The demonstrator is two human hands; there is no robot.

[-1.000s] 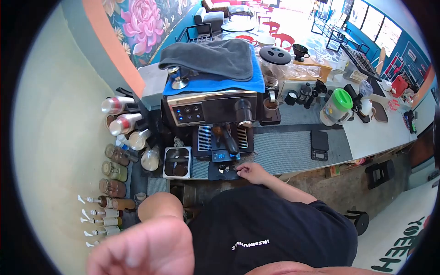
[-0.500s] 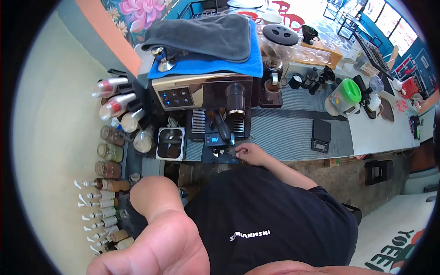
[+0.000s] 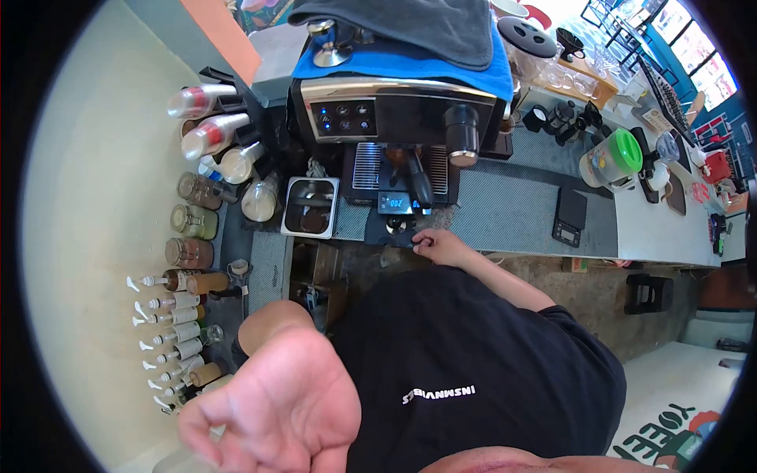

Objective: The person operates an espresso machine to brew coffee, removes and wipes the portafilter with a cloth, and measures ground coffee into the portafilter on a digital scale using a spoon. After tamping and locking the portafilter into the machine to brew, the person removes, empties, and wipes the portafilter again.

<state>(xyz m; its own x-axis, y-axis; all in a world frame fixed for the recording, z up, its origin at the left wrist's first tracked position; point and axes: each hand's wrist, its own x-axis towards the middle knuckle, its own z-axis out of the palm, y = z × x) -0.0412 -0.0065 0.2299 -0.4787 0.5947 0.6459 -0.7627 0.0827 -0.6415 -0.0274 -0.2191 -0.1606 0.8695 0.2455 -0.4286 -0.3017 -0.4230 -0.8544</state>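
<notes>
Left hand (image 3: 276, 398) loosely spread, palm showing; right hand (image 3: 440, 246) at black mat (image 3: 377, 230), pinching or not unclear

I list, on the counter (image 3: 505, 213): machine (image 3: 402, 110), centre; towels (image 3: 410, 31) and tamper (image 3: 331, 55) on top; portafilter (image 3: 419, 181) at its front, scale (image 3: 396, 203) beneath the handle. Left of the scale: pan (image 3: 310, 209). Farther left: cups (image 3: 211, 135), then jars (image 3: 189, 252), then pump bottles (image 3: 177, 315), running back to front. Right of the machine: grinder (image 3: 527, 59). I log, farther right: second scale (image 3: 569, 214), pitcher (image 3: 611, 162) behind and right of it. Stool (image 3: 648, 294) on the floor, right.
</notes>
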